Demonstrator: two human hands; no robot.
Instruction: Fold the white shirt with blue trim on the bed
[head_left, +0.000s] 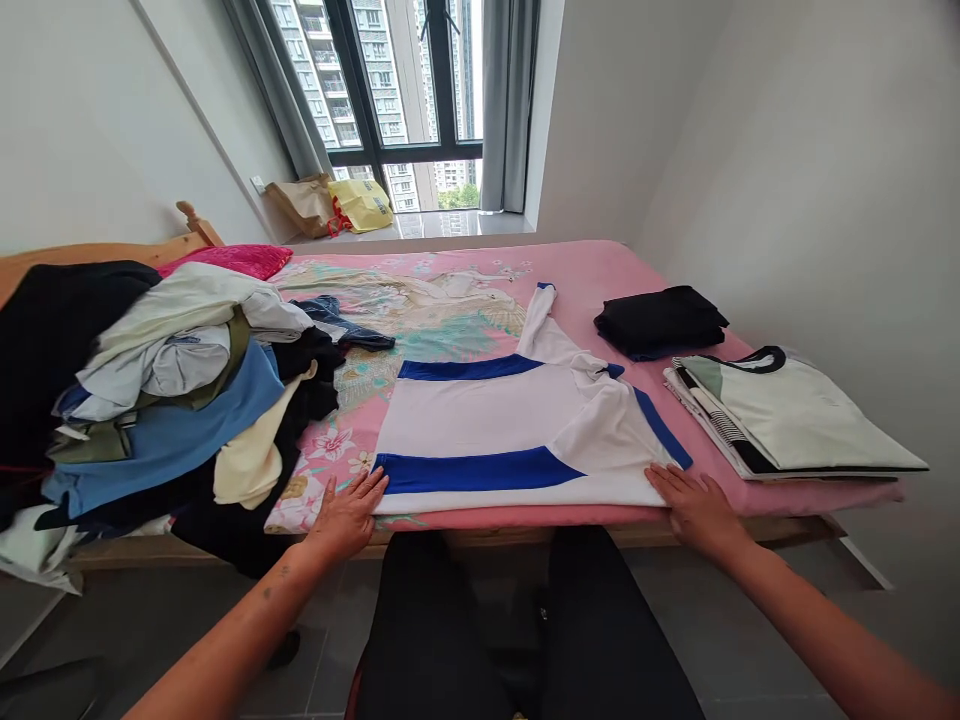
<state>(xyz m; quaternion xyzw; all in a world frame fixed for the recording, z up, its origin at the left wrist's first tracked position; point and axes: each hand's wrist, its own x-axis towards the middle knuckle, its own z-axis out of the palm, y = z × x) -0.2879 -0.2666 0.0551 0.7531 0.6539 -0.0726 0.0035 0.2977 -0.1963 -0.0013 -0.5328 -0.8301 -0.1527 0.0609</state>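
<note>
A white shirt with blue bands (pixel 517 420) lies spread flat on the pink floral bed (pixel 585 270), close to its near edge. My left hand (pixel 346 512) rests flat with fingers spread at the shirt's lower left corner. At the lower right corner, my right hand (pixel 691 502) lies flat on the hem, fingers stretched out. Neither hand holds anything.
A big heap of unfolded clothes (pixel 150 390) covers the bed's left side. At the right lie a folded black garment (pixel 660 320) and a stack of folded shirts (pixel 787 420). Bags (pixel 337 203) stand on the window sill. Walls close in on both sides.
</note>
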